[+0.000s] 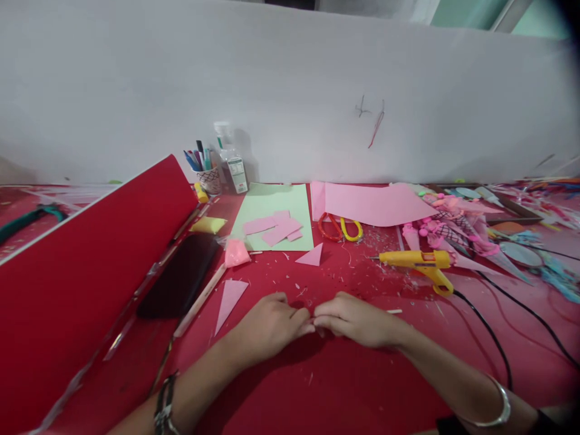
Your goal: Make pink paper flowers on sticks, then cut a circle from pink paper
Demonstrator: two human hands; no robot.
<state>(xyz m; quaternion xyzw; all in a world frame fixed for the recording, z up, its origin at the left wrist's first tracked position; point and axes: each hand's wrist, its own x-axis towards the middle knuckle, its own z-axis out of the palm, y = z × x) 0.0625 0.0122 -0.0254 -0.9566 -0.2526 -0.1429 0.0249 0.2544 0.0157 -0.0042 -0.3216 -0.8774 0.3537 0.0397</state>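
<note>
Above the red tabletop, my left hand and my right hand meet fingertip to fingertip. Both are closed in a pinch. Whatever lies between the fingers is hidden or too small to name. A pink paper triangle lies just left of my left hand. Another pink triangle rests beyond both hands. Small scraps of paper are scattered on the table around them. To the right of my right hand lies a short pale stick, and past it a yellow hot glue gun on its side.
Pink rectangles lie on a green sheet. Behind are scissors and a large pink sheet. At left are a phone, a propped red board, a pen cup and a bottle. Pink cones pile up right.
</note>
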